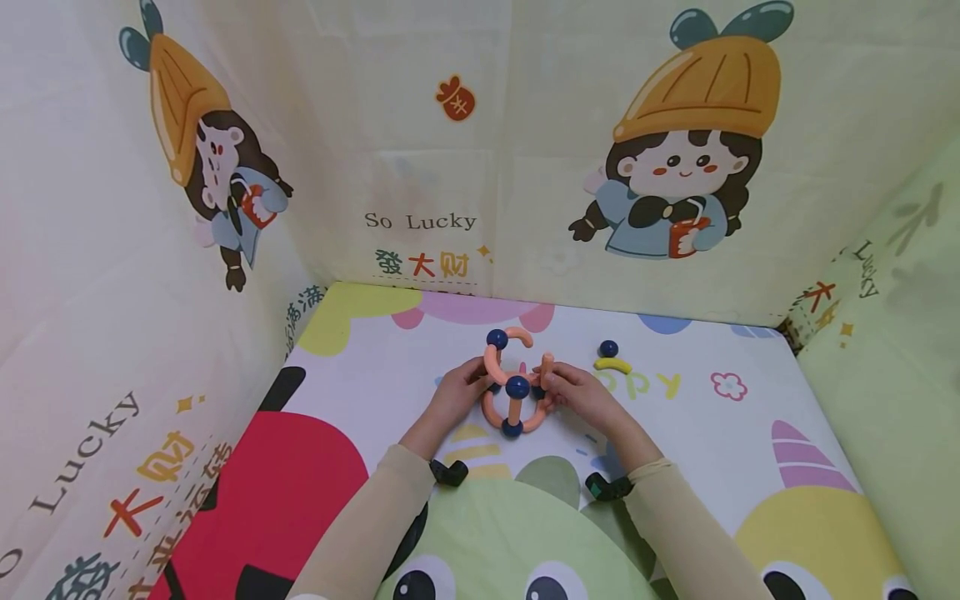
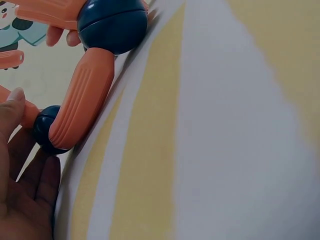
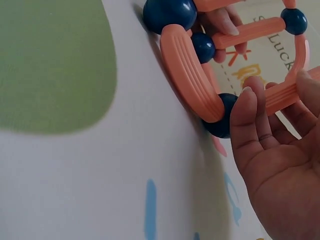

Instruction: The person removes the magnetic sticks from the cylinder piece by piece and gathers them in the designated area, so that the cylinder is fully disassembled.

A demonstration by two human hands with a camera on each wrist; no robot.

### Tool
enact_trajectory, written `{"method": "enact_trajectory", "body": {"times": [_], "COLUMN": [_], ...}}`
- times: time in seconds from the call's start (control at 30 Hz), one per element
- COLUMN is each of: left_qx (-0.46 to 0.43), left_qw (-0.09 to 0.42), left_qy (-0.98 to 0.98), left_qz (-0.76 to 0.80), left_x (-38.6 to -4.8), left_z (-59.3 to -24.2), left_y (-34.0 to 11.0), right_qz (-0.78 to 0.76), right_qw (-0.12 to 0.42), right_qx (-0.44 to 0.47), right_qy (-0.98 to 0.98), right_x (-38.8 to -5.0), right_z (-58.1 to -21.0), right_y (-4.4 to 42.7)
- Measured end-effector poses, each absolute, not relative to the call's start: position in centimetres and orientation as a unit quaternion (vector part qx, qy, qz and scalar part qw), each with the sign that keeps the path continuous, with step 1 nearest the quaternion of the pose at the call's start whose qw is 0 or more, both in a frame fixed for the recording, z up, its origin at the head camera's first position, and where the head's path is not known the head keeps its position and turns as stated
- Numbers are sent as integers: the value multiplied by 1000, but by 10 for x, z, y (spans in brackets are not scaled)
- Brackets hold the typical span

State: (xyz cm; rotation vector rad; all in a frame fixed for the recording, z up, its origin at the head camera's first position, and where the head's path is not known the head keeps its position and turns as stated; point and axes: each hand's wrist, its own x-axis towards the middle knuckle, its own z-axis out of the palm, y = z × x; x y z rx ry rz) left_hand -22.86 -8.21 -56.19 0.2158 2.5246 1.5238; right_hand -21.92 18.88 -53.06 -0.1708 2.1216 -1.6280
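Note:
A framework of salmon rods and dark blue balls rests on the table between the hands. My left hand holds its left side; in the left wrist view the thumb of that hand lies on a salmon rod beside a blue ball. At the right side my right hand pinches an upright rod. The right wrist view shows the right hand with thumb and fingers round a rod, fingertips by a blue ball.
Behind and right of the framework lie a loose blue ball and a curved yellow rod. The table cover has printed cartoon figures. Printed cloth walls stand at the back and both sides.

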Motion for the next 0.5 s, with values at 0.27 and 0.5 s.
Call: {"method": "enact_trajectory", "body": {"times": [0.27,0.5], "left_qx": [67,74], "left_qw": [99,91], "left_qy": [851,850], "left_qz": [511,513], "left_x": [-229,-228], "left_z": [-562,-563], "left_y": [-81,-82], "right_qz": [-557,-533], "right_qw": [184,161], "right_qx": [-50,-23], "right_qy": [808,830], "right_x": [-221,-224], "right_z": [-527,-525], "right_y": [207,227]}}
